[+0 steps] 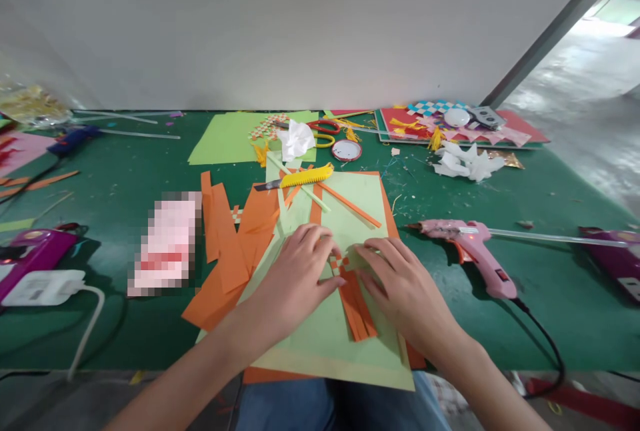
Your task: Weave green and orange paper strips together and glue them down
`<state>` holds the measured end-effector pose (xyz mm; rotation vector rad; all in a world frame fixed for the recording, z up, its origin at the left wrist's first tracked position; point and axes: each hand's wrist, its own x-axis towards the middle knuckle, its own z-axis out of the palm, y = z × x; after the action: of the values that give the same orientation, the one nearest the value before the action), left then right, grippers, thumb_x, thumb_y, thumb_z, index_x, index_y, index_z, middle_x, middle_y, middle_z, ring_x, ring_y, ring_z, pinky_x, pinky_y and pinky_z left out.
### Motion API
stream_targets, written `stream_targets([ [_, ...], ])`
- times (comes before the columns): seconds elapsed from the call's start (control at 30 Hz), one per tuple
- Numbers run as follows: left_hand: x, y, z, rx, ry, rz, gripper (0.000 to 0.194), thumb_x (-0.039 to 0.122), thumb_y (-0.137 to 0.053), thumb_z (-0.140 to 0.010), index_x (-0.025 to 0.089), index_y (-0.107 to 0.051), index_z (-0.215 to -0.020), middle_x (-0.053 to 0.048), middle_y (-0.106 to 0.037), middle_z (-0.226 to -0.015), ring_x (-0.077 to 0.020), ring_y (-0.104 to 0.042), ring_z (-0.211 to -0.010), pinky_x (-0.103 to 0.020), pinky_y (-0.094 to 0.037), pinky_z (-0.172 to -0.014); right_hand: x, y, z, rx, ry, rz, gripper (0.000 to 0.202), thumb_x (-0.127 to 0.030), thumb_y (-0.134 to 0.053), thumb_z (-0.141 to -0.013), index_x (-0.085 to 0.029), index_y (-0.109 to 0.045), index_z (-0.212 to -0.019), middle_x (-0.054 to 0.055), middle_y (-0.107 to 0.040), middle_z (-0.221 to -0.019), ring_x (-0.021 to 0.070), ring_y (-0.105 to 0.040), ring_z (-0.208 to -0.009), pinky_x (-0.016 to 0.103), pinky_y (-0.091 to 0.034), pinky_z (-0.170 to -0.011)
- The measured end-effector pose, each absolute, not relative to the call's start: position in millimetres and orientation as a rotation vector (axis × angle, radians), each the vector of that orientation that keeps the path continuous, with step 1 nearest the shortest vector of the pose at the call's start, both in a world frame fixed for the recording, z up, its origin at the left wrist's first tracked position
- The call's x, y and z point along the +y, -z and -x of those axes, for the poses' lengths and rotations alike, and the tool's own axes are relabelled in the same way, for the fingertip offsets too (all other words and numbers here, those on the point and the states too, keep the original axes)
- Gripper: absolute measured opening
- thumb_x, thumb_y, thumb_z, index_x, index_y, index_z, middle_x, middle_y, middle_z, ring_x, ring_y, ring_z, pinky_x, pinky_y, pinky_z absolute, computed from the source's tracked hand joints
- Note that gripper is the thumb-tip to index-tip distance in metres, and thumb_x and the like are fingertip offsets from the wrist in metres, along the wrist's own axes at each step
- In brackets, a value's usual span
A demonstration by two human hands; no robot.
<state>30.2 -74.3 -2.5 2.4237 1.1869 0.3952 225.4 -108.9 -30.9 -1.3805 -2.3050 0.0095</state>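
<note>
Between my hands lies a small weave of orange and pale green paper strips (pixel 357 311), its checked end at the top and its long orange ends pointing towards me. My left hand (pixel 305 267) is closed on the left side of the weave, thumb below and fingers above. On the other side my right hand (pixel 400 277) has bent fingers closed at the right edge; its fingertips are partly hidden. Under both hands is a pale green paper sheet (pixel 300 354) with orange paper beneath it. A yellow utility knife (pixel 307 176) and loose strips lie beyond my hands.
A pink glue gun (pixel 473 247) lies to the right, its cord trailing over the front edge. Orange paper pieces (pixel 225 244) and a blurred pink item (pixel 167 244) are on the left. Further back are scissors (pixel 325 127), crumpled tissue (pixel 297 140) and a round lid (pixel 347 150).
</note>
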Motion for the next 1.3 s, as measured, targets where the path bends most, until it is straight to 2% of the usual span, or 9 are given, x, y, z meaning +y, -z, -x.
stream_targets([
  [0.17,-70.5,2.1,-32.0,1.199,-0.434,-2.259,0.016,0.018,-0.065,-0.086,0.022,-0.054,-0.097,-0.003,-0.062,-0.099,-0.0229,-0.056,-0.102,-0.041,-0.048,-0.089,-109.1,32.6,-226.1,-2.256,-0.053,1.379,0.027,-0.014,-0.05,-0.091,-0.009,-0.06,-0.116,0.016,-0.063,-0.107,0.0267,-0.057,-0.099,0.046,-0.054,-0.088],
  [0.37,-62.5,3.6,-37.0,1.186,-0.535,-1.942,0.028,0.013,-0.059,-0.086,0.025,-0.053,-0.111,0.002,-0.064,-0.088,-0.0137,-0.064,-0.078,-0.028,-0.054,-0.074,-108.5,33.1,-226.0,-2.229,-0.065,1.371,0.031,-0.016,-0.05,-0.092,-0.011,-0.058,-0.121,0.015,-0.064,-0.106,0.0263,-0.058,-0.099,0.045,-0.055,-0.087],
  [0.53,-61.7,6.1,-36.6,1.253,-0.568,-2.054,0.03,0.02,-0.059,-0.088,0.024,-0.052,-0.117,-0.004,-0.064,-0.102,-0.0186,-0.064,-0.093,-0.036,-0.054,-0.084,-108.2,33.5,-226.1,-2.23,-0.061,1.374,0.03,-0.014,-0.051,-0.091,-0.01,-0.059,-0.12,0.015,-0.063,-0.105,0.0261,-0.057,-0.098,0.045,-0.055,-0.086],
  [0.7,-67.2,2.2,-38.2,1.182,-0.377,-2.355,0.032,0.013,-0.056,-0.089,0.02,-0.051,-0.12,-0.006,-0.064,-0.101,-0.0246,-0.057,-0.105,-0.045,-0.048,-0.092,-107.4,32.5,-225.5,-2.207,-0.069,1.352,0.027,-0.013,-0.05,-0.091,-0.011,-0.061,-0.115,0.015,-0.064,-0.103,0.0262,-0.057,-0.097,0.045,-0.055,-0.085],
  [0.8,-67.2,0.4,-40.3,1.205,-0.379,-2.253,0.035,0.009,-0.055,-0.088,0.021,-0.052,-0.121,-0.004,-0.063,-0.099,-0.0227,-0.058,-0.101,-0.042,-0.049,-0.091,-106.8,32.7,-225.5,-2.203,-0.065,1.351,0.026,-0.013,-0.05,-0.091,-0.011,-0.061,-0.115,0.015,-0.064,-0.104,0.0262,-0.057,-0.097,0.045,-0.055,-0.085],
  [0.93,-64.7,3.4,-41.7,1.218,-0.437,-1.974,0.037,0.011,-0.055,-0.088,0.025,-0.053,-0.122,-0.002,-0.061,-0.095,-0.0159,-0.062,-0.082,-0.032,-0.054,-0.077,-106.9,33.4,-225.5,-2.204,-0.054,1.344,0.026,-0.014,-0.05,-0.091,-0.01,-0.062,-0.114,0.016,-0.064,-0.104,0.0264,-0.057,-0.097,0.045,-0.055,-0.084],
  [1.07,-63.3,7.7,-42.2,1.19,-0.504,-1.763,0.042,0.008,-0.056,-0.085,0.026,-0.053,-0.123,-0.004,-0.059,-0.109,-0.013,-0.064,-0.084,-0.029,-0.057,-0.079,-107.3,32.7,-225.4,-2.206,-0.037,1.343,0.026,-0.013,-0.051,-0.09,-0.009,-0.062,-0.113,0.015,-0.064,-0.103,0.0267,-0.056,-0.097,0.044,-0.054,-0.085],
  [1.17,-63.0,9.0,-42.6,1.183,-0.552,-1.684,0.041,0.009,-0.056,-0.084,0.024,-0.054,-0.123,-0.005,-0.059,-0.11,-0.0127,-0.065,-0.085,-0.029,-0.057,-0.079,-108.3,30.4,-226.4,-2.154,-0.042,1.318,0.025,-0.011,-0.052,-0.089,-0.01,-0.062,-0.111,0.015,-0.064,-0.103,0.0261,-0.055,-0.097,0.044,-0.053,-0.086],
  [1.3,-64.0,7.7,-42.8,1.164,-0.663,-1.623,0.038,0.014,-0.056,-0.086,0.025,-0.053,-0.123,-0.004,-0.06,-0.108,-0.014,-0.067,-0.087,-0.028,-0.057,-0.077,-110.6,25.7,-226.6,-1.976,-0.007,1.327,0.013,-0.012,-0.057,-0.087,-0.017,-0.065,-0.096,0.01,-0.066,-0.095,0.0246,-0.056,-0.094,0.045,-0.051,-0.085],
])
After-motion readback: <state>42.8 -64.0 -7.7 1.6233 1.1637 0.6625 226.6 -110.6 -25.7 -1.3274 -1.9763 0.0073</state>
